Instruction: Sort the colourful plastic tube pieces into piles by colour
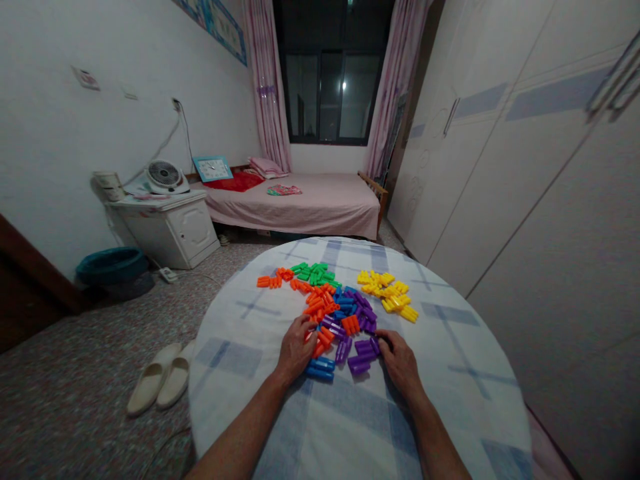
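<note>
A heap of small plastic tube pieces lies on a round table (450,373) with a white and blue checked cloth. Orange, blue and purple pieces (345,320) are mixed in the middle. A green group (314,272) sits at the far side and a yellow group (389,292) at the far right. My left hand (296,348) rests on the near left of the heap, fingers curled over orange pieces (321,340). My right hand (399,360) touches the purple pieces (363,357) at the near right, fingers bent. Whether either hand grips a piece is hidden.
On the floor to the left lie pale slippers (159,383). Beyond them are a white cabinet (175,230) with a fan, a teal basin (110,265) and a pink bed (310,200) under the window. White wardrobe doors (525,167) fill the right side.
</note>
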A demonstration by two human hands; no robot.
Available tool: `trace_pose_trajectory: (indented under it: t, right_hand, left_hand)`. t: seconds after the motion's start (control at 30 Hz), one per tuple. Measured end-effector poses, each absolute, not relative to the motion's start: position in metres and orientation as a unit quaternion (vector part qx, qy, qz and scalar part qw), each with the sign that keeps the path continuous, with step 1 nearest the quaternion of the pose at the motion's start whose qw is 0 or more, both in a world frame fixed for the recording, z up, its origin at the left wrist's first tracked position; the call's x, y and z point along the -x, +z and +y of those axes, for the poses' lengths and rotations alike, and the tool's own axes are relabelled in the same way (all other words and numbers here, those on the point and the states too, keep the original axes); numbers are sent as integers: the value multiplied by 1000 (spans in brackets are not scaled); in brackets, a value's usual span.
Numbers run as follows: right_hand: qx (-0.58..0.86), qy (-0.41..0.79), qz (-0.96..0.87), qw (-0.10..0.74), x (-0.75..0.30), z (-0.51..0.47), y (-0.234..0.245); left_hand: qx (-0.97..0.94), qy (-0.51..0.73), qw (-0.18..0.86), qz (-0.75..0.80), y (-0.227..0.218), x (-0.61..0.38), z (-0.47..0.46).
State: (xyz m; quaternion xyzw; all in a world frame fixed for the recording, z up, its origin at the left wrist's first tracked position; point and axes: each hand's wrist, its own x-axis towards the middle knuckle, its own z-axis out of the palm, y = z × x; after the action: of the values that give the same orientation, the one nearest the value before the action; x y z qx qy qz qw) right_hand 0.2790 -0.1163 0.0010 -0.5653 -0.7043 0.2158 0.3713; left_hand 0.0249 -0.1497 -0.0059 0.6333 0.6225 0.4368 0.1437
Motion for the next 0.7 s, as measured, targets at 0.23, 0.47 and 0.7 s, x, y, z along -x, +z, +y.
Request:
trace_pose_trajectory:
  t: [0.23,0.47,0.7]
  right_hand:
    - [563,215,-708,369,-279,-116,0]
    - [564,219,-705,371,-280,-115,-1]
    - [561,216,-702,382,-278,-117,3]
  left_hand:
    - [-633,442,136,621,-9,-24,-149]
    - [-638,437,130,620,-10,-24,-149]
    - [-637,435,128,623,-5,-24,-150]
